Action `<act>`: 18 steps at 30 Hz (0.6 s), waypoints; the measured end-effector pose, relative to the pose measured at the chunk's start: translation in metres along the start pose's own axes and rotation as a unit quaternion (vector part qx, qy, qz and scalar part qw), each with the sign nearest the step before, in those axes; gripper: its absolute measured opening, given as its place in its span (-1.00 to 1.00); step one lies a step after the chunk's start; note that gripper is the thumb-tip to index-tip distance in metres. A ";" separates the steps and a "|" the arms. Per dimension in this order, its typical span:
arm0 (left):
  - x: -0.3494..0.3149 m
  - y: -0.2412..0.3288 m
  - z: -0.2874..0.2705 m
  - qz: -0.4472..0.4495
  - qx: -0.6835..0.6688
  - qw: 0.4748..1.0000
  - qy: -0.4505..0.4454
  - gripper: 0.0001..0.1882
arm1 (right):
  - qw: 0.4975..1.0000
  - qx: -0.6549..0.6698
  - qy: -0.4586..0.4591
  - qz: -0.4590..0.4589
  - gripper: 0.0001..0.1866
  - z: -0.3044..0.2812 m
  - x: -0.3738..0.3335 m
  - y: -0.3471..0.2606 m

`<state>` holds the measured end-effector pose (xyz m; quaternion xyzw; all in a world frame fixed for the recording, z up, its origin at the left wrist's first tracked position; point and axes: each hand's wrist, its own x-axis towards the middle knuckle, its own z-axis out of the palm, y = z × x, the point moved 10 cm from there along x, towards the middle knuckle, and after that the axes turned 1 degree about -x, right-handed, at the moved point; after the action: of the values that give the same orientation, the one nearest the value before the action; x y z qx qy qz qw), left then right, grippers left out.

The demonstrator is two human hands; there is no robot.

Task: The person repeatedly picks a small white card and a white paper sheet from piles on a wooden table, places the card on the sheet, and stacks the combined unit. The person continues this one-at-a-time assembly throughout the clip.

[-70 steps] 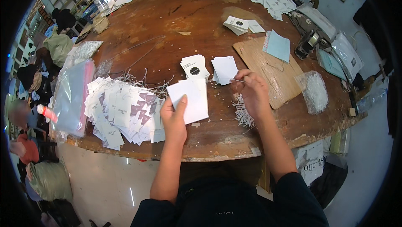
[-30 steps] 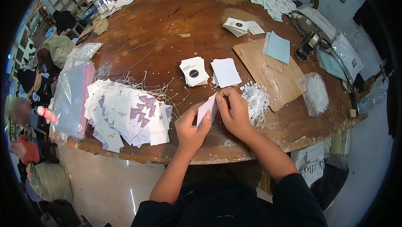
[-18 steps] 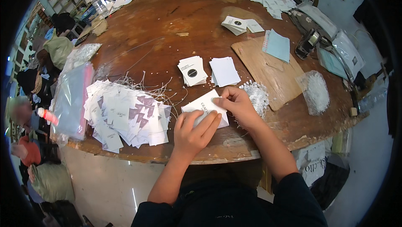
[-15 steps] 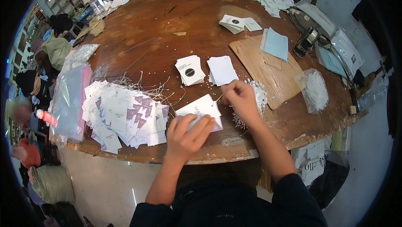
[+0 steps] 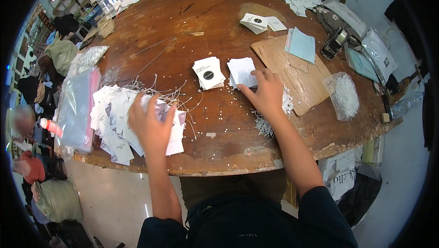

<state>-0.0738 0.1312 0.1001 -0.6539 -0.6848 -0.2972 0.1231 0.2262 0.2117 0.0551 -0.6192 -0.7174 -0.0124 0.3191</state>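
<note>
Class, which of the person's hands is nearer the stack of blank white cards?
Right. The right hand is at the lower right of the card stack; the left hand is well to the left, over the heap of tags.

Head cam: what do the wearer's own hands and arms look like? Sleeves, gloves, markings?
Left hand and right hand: no gloves, no rings or watches visible. Bare forearms; short dark fabric sleeves, matching a dark top with a small pale marking.

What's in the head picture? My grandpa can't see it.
A bare left hand is spread over a heap of white rectangular paper tags; the right hand is at a stack of blank white cards on a worn brown wooden table.
</note>
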 end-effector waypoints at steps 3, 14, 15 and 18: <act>0.019 0.050 0.029 0.098 -0.089 0.990 -0.046 -0.43 | 0.999 -0.041 -0.015 0.002 -0.46 0.007 -0.004 -0.005; 0.064 0.068 0.127 0.052 -0.210 0.951 -0.221 -0.17 | 0.999 0.040 -0.014 0.010 -0.50 0.012 -0.004 0.003; 0.064 0.064 0.130 0.032 -0.232 0.945 -0.229 -0.17 | 0.999 0.038 -0.013 0.010 -0.51 0.011 -0.005 0.003; 0.068 0.063 0.128 0.022 -0.247 0.945 -0.215 -0.16 | 0.999 0.035 -0.010 0.004 -0.53 0.011 -0.005 0.001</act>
<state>0.0080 0.2582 0.0517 -0.7273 -0.5854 -0.3062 -0.1861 0.2227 0.2122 0.0432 -0.6107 -0.7181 0.0200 0.3331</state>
